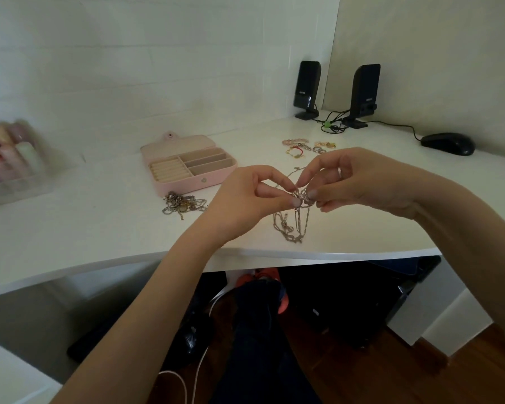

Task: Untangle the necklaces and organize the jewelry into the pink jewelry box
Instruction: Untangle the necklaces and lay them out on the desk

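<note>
A knot of thin silver necklaces (296, 223) hangs above the white desk (99, 228), its loops trailing down onto the desk near the front edge. My left hand (245, 205) pinches the knot from the left with thumb and forefinger. My right hand (359, 182), a ring on one finger, pinches the same knot from the right. The pink jewelry box (207, 177) lies open behind my left hand, its beige ring rolls and compartments holding nothing. A second tangled pile of chains (182, 204) lies in front of the box. Bracelets and rings (306, 147) sit further back.
Two black speakers (306, 88) with cables stand at the back by the wall. A black mouse (448, 143) lies at the right. A clear organizer with coloured bottles (9, 158) is at the far left. Below the desk edge are my legs and white cables.
</note>
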Demonstrator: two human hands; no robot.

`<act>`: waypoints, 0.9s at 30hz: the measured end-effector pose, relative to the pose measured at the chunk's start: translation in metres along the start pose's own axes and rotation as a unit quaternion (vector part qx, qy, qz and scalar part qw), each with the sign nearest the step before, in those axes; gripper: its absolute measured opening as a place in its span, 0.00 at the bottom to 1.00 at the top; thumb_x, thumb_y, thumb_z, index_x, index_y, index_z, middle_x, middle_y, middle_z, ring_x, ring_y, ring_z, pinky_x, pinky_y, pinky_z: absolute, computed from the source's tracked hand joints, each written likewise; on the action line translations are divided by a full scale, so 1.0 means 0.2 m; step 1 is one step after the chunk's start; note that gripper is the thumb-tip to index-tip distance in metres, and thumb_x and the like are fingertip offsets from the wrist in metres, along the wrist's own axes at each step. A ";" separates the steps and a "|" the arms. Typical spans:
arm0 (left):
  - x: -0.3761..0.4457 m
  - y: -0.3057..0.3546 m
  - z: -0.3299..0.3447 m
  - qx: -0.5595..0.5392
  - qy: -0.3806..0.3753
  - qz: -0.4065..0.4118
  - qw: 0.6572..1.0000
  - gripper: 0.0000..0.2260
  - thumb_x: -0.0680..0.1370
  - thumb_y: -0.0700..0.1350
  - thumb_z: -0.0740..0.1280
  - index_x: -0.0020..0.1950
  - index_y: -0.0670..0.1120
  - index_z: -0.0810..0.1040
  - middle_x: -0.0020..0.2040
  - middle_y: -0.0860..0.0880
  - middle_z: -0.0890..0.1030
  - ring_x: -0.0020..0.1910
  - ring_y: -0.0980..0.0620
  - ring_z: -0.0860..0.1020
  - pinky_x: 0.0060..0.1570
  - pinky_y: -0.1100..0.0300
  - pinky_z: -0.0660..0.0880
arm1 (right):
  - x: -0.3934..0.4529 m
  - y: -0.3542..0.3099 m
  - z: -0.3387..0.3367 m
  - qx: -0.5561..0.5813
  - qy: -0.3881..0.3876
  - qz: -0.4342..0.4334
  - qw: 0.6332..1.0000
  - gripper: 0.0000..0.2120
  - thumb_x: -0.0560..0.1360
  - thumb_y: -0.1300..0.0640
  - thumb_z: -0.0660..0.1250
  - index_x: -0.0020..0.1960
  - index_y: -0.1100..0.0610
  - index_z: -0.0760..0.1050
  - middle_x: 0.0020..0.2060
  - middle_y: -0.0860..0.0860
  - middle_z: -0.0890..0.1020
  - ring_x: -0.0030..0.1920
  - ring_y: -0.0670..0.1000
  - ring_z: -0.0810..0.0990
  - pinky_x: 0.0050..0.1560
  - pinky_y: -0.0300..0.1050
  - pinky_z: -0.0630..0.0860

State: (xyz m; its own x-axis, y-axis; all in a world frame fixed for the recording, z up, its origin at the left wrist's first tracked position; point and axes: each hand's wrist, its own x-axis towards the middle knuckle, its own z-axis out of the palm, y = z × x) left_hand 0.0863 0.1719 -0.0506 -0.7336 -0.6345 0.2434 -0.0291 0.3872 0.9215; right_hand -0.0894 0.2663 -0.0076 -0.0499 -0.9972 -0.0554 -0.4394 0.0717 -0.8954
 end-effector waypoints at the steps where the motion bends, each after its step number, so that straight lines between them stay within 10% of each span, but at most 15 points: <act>1: 0.00 0.01 -0.01 -0.007 -0.004 -0.004 1.000 0.06 0.68 0.42 0.76 0.42 0.49 0.81 0.38 0.49 0.86 0.43 0.55 0.84 0.52 0.62 0.77 | 0.00 0.01 0.01 0.004 0.007 -0.009 1.000 0.08 0.71 0.65 0.71 0.49 0.56 0.80 0.39 0.53 0.85 0.37 0.45 0.83 0.39 0.36 0.78; 12: -0.01 0.04 -0.04 -0.165 0.067 -0.046 0.983 0.06 0.73 0.35 0.69 0.39 0.44 0.78 0.37 0.45 0.85 0.43 0.49 0.83 0.47 0.56 0.81 | -0.02 0.09 0.15 0.087 0.203 -0.144 0.965 0.12 0.72 0.70 0.66 0.47 0.55 0.79 0.34 0.51 0.83 0.37 0.46 0.81 0.39 0.40 0.81; 16: 0.00 0.04 -0.06 -0.187 0.111 -0.043 0.975 0.07 0.74 0.33 0.67 0.39 0.43 0.75 0.36 0.47 0.84 0.43 0.47 0.82 0.49 0.57 0.80 | -0.05 0.14 0.14 0.121 0.152 -0.104 0.975 0.12 0.73 0.71 0.64 0.48 0.56 0.80 0.34 0.51 0.80 0.35 0.45 0.79 0.40 0.41 0.80; 20: 0.00 0.07 -0.06 -0.189 0.106 -0.033 0.976 0.08 0.74 0.32 0.66 0.38 0.44 0.73 0.34 0.48 0.84 0.37 0.50 0.83 0.46 0.57 0.80 | -0.05 0.17 0.14 -0.121 0.132 -0.051 0.983 0.09 0.73 0.60 0.67 0.44 0.48 0.82 0.41 0.42 0.83 0.42 0.45 0.79 0.47 0.40 0.73; 27: 0.02 0.12 -0.03 -0.114 0.049 -0.020 0.992 0.06 0.73 0.32 0.69 0.40 0.41 0.75 0.34 0.44 0.82 0.29 0.52 0.79 0.37 0.60 0.79 | 0.05 0.02 0.17 0.061 0.151 -0.136 0.977 0.10 0.74 0.50 0.68 0.52 0.52 0.82 0.45 0.50 0.85 0.46 0.48 0.83 0.48 0.40 0.81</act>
State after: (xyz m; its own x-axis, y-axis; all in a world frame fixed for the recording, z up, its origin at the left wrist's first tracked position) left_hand 0.0861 0.1752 -0.0259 -0.6647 -0.7130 0.2231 0.1058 0.2058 0.9729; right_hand -0.0616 0.2570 -0.0273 -0.2174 -0.9262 0.3082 -0.3633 -0.2162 -0.9062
